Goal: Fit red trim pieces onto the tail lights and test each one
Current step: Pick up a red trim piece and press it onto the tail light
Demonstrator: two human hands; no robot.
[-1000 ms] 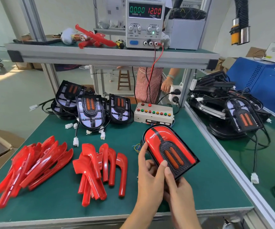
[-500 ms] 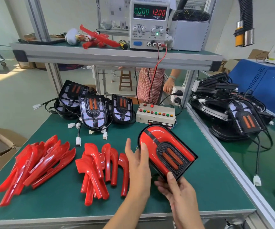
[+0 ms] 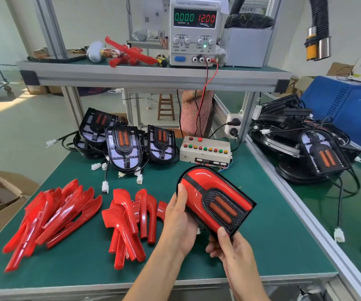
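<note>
1. Lamp (image 3: 215, 202): at 5 o'clock on the bench, red trim seated; we grip it with left hand (image 3: 180, 222) and right hand (image 3: 229, 248), fingers curled round its edges.
2. Step: we judge fitting finished, testing pending.
3. Next: connect it to the tester (image 3: 205, 152) at 12 o'clock.

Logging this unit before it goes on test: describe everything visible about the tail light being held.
The tail light is a black, arch-shaped housing with glossy red plastic trim covering its face, a black stripe, and a dark mesh panel holding two orange oblong lenses. It is held tilted above the green table, rounded end away. The left hand grips its left edge; the right hand holds its near corner, thumb on the face.
</note>
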